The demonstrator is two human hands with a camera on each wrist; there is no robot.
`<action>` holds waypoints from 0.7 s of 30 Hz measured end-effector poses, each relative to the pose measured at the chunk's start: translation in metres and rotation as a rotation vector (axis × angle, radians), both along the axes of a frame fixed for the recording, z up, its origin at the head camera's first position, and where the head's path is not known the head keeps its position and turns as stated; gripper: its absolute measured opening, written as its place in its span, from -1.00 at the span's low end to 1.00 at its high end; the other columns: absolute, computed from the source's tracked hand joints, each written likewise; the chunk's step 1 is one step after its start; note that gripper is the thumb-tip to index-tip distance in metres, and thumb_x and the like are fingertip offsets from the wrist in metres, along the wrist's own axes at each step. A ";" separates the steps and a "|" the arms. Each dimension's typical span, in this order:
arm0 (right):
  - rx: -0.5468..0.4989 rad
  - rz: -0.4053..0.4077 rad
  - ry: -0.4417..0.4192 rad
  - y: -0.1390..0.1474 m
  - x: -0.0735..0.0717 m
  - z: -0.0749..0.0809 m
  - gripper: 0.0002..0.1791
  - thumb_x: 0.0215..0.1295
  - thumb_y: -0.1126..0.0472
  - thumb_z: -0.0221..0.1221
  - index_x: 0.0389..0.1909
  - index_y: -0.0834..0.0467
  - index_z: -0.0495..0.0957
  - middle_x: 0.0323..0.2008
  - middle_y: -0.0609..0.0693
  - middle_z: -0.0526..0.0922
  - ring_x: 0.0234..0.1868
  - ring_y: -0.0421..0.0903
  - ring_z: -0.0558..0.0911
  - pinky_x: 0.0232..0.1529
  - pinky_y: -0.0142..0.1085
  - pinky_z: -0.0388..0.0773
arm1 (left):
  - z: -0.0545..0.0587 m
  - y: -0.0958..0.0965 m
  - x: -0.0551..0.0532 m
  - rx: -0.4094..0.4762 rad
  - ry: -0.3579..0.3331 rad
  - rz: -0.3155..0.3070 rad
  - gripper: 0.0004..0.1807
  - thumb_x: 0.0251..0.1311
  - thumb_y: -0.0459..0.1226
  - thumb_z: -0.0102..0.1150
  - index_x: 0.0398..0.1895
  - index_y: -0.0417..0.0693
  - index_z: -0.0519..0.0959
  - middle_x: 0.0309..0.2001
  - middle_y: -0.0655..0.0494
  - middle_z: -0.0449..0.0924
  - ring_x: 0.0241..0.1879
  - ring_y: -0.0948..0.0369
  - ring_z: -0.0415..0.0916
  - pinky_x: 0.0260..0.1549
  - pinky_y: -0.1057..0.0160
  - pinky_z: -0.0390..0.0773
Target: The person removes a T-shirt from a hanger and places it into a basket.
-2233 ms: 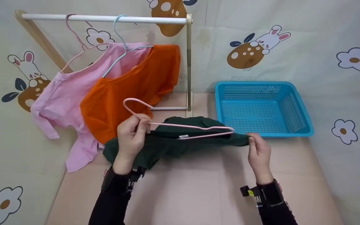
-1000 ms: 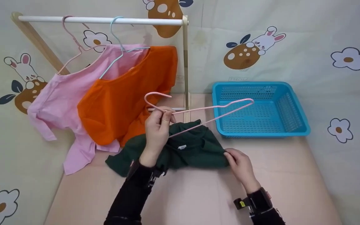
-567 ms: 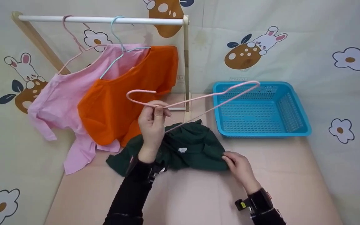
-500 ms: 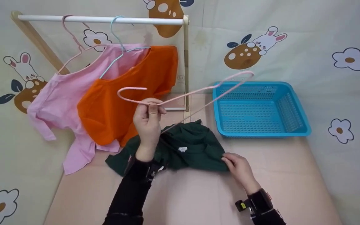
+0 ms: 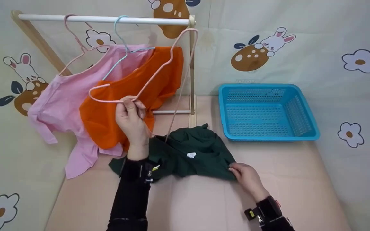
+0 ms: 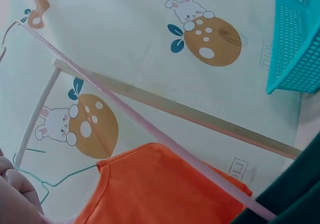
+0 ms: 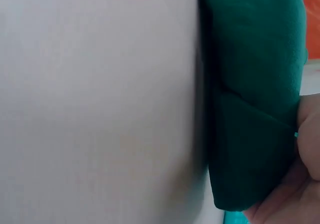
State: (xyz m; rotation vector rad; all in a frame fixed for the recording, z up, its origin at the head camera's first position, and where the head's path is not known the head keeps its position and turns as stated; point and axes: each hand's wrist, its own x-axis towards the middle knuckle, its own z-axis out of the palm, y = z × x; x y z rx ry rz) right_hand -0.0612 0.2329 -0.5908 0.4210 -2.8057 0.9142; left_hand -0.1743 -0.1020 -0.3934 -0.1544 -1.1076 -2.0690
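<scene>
In the head view my left hand point(image 5: 132, 123) pinches a pink clothes hanger point(image 5: 104, 101) just below its hook. The hanger tilts steeply, one end up in front of the rack and the other down inside the neck opening of a dark green shirt point(image 5: 201, 144). That buried end is hidden by the cloth. At the shirt's right corner, my right hand point(image 5: 249, 179) grips the fabric between thumb and fingers. The left wrist view shows the hanger's bar point(image 6: 135, 115) running down into green cloth. Green cloth point(image 7: 255, 84) meets the right fingers in the right wrist view.
A rack with a white rail point(image 5: 159, 21) stands at the back left. On it hang a pink shirt point(image 5: 66, 99) and an orange shirt point(image 5: 114, 109), each on a hanger. A blue plastic basket point(image 5: 268, 138) sits at the right on the pale pink tabletop point(image 5: 287, 166).
My left hand has moved left and slightly up, swinging the hanger's free end from over the basket up to the rack. The hanger's other end remains at the neck. My right hand has barely shifted.
</scene>
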 end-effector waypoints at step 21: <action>0.133 0.264 -0.001 -0.039 0.009 0.004 -0.95 0.33 0.19 0.27 -0.30 0.04 0.69 -0.39 -0.12 0.67 -0.36 -0.18 0.63 -0.31 -0.26 0.58 | 0.034 0.028 -0.020 -0.341 0.084 -0.045 -0.83 0.43 -0.46 -0.06 -0.25 -0.34 0.55 -0.50 -0.11 0.47 -0.49 0.09 0.43 -0.56 0.36 0.40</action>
